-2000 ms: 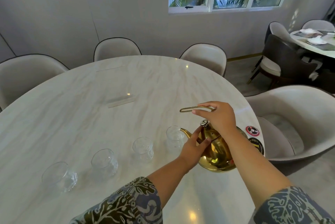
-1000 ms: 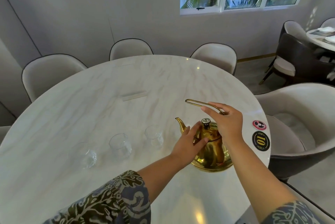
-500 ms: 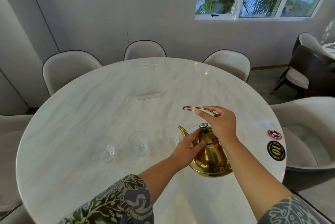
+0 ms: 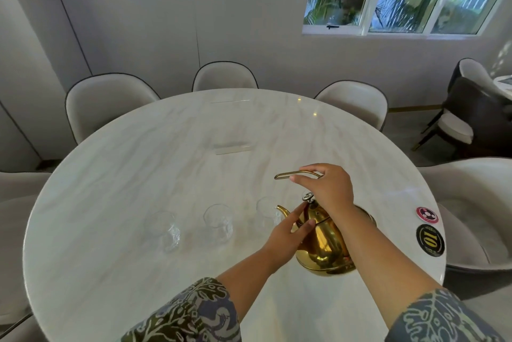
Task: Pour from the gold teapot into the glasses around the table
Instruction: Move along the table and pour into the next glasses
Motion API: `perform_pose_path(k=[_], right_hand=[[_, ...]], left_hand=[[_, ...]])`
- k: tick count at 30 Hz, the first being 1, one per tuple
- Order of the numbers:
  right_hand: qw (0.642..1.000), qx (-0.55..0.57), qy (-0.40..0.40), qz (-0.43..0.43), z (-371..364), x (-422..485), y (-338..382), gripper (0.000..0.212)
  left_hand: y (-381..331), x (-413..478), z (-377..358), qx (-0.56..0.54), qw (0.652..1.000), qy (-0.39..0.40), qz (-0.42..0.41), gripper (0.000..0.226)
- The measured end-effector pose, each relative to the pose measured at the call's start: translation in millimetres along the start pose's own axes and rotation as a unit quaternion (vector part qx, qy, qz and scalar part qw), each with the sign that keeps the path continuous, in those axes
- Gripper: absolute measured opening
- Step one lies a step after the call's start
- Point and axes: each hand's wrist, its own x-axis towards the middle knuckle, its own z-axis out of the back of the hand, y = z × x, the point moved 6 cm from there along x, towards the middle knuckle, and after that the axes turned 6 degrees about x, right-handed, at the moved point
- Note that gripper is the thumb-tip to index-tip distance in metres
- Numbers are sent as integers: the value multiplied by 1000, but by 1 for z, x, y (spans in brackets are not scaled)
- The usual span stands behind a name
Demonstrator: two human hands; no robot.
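The gold teapot (image 4: 324, 247) is over the near right part of the round marble table (image 4: 138, 175), spout pointing left. My right hand (image 4: 327, 189) grips its raised wire handle from above. My left hand (image 4: 288, 233) presses flat fingers against the lid and the pot's side. Three clear glasses stand in a row to the left: the nearest glass (image 4: 267, 210) just beyond the spout, a middle glass (image 4: 219, 224), and a far-left glass (image 4: 164, 231). I cannot tell whether they hold liquid.
Pale upholstered chairs (image 4: 110, 100) ring the table. Two round stickers (image 4: 430, 240) sit at its right edge, and a clear flat strip (image 4: 232, 148) lies near the centre. Another chair (image 4: 482, 203) stands close on the right; a window is at the upper right.
My view has pulled back and swung left, bringing more of the table and left chairs into sight. Both hands keep the same hold on the teapot, which stays near the rightmost glass.
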Motion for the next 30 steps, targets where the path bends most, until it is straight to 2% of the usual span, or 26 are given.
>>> perform_pose_path(k=[13, 30], right_hand=[[998, -46, 36, -11, -11, 11, 18, 36], [993, -102, 54, 15, -18, 19, 33, 34]], left_hand=[[-1, 9, 5, -64, 998, 3, 11, 52], [-2, 14, 6, -122, 993, -1, 10, 55]])
